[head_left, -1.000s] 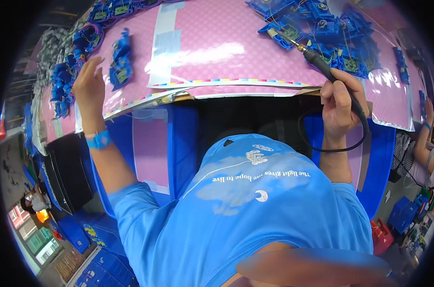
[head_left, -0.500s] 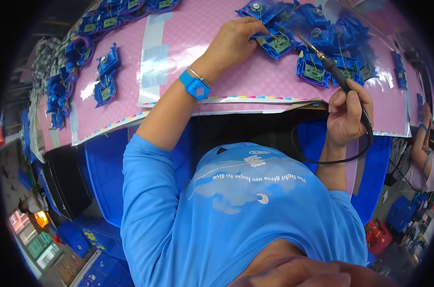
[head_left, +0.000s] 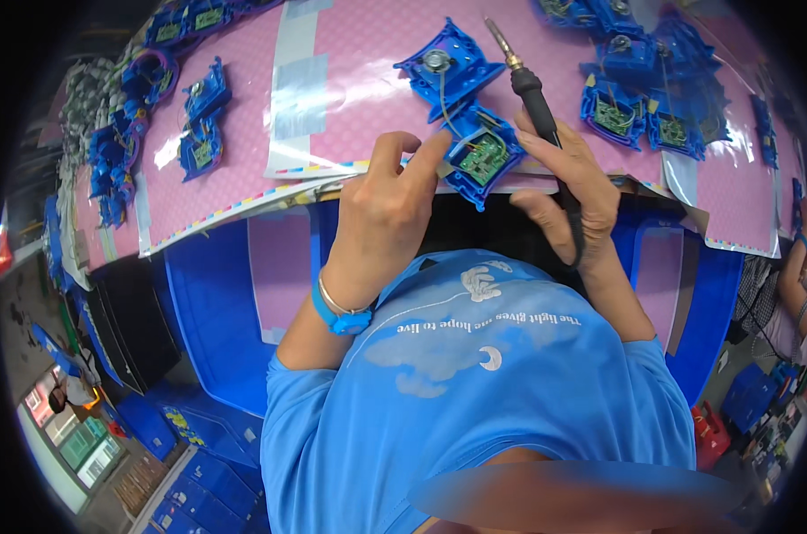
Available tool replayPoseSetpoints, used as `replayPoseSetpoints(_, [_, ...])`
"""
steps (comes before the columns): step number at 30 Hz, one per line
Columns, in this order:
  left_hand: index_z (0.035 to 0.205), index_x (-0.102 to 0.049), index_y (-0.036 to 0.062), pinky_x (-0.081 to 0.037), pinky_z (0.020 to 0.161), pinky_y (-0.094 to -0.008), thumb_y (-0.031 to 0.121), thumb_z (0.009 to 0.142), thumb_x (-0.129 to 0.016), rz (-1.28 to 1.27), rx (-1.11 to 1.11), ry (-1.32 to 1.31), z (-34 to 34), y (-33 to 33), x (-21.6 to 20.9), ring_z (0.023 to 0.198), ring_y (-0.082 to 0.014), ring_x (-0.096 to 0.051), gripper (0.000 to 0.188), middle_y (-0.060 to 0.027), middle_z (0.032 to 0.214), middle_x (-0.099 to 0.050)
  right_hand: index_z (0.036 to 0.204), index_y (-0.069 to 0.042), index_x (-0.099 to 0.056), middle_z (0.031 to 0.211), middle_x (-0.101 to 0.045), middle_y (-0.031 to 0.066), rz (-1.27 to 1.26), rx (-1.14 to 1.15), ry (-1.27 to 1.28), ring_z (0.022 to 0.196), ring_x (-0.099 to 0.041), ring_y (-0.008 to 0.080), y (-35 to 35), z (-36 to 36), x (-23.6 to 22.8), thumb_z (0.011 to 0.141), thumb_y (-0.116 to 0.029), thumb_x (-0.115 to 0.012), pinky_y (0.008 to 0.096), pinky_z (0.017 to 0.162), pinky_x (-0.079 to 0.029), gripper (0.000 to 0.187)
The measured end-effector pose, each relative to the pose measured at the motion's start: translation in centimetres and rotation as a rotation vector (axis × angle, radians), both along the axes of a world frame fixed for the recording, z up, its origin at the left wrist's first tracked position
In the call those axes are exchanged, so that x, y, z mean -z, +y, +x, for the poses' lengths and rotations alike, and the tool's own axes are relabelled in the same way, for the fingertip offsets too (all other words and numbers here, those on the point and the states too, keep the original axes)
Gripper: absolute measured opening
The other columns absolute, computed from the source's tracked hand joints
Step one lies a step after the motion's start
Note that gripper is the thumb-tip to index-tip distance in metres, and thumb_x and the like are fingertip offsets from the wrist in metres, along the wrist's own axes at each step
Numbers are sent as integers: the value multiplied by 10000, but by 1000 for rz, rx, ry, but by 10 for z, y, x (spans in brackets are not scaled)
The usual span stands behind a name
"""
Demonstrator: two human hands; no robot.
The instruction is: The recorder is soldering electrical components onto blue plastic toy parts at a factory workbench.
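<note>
Two hands half-curled | left [head_left: 381,214] touching casing [head_left: 468,184] | right [head_left: 590,189] holding soldering iron [head_left: 532,96]

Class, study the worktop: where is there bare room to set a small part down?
Widest: the pink surface between the pale tape strip and the open blue unit by the left hand. A narrower patch lies between that strip and the lone blue unit to its left. Crowded: the blue cluster at right and the blue pieces at far left.
</note>
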State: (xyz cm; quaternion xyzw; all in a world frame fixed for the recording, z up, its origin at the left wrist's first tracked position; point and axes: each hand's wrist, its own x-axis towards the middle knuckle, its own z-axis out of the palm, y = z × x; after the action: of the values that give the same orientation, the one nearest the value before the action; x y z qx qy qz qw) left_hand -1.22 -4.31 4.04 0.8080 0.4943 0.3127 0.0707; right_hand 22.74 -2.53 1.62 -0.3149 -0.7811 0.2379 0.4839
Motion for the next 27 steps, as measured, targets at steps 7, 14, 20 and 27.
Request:
replayPoseSetpoints(7, [1289, -705, 159, -515, 573, -299, -23, 781, -779, -109, -37, -283, -12, 28, 11, 691, -162, -683, 544, -76, 953, -716, 1396, -46, -545, 1435, -571, 294, 66, 59, -103, 1374, -541, 400, -4, -22, 5, 762, -306, -923, 480, 1142, -426, 783])
replayPoseSetpoints(14, [1211, -739, 75, -557, 639, -294, 32, 781, -780, -490, -6, -527, -11, 42, 21, 674, -156, -671, 434, -117, 953, -763, 1413, -46, -508, 1472, -538, 302, -27, 38, -96, 1401, -519, 407, -9, -22, 11, 793, -48, -849, 479, 1160, -409, 707])
replayPoseSetpoints(20, [1200, -723, 9, -423, 547, -204, -15, 804, -765, -655, 73, -797, -11, 1, 31, 616, -3, -500, 399, -36, 985, -764, 1415, -24, -501, 1504, -514, 298, -185, -163, 35, 1415, -515, 375, 14, -7, 9, 795, 97, -752, 450, 1131, -456, 679])
replayPoseSetpoints(27, [1182, -717, 3, -348, 530, -171, -8, 893, -748, -550, -173, -1104, -9, -8, 23, 624, 32, -440, 291, 38, 921, -698, 1400, 2, -516, 1463, -562, 276, -142, 22, 35, 1314, -609, 343, 25, -21, 8, 816, 86, -789, 423, 1057, -542, 650])
